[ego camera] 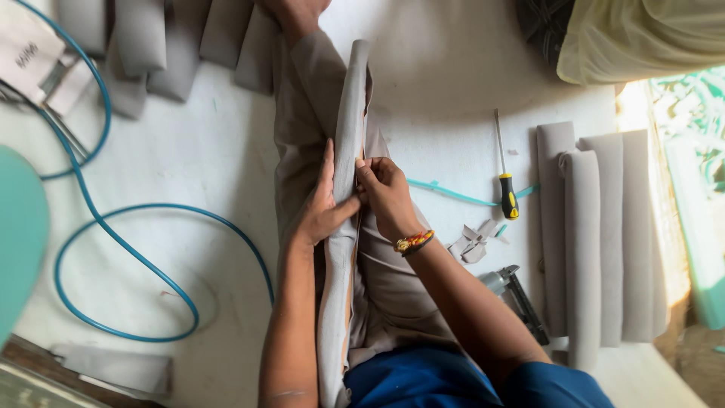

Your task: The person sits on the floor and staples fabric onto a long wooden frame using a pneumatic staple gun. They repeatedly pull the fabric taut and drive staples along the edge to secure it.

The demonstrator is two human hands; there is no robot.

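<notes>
Grey fabric is being pulled around a long padded grey strip [349, 151], pinched closed by the left hand [325, 208] and right hand [387, 193]. Finished grey padded strips [596, 234] lie stacked nearby; this one is judged half wrapped.

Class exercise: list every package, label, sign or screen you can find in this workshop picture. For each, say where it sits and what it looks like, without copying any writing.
Label: top left corner of the white table, beside the blue hose; a pale, roughly rectangular tag with small dark print, lying tilted.
No packages, signs or screens are in view.
</notes>
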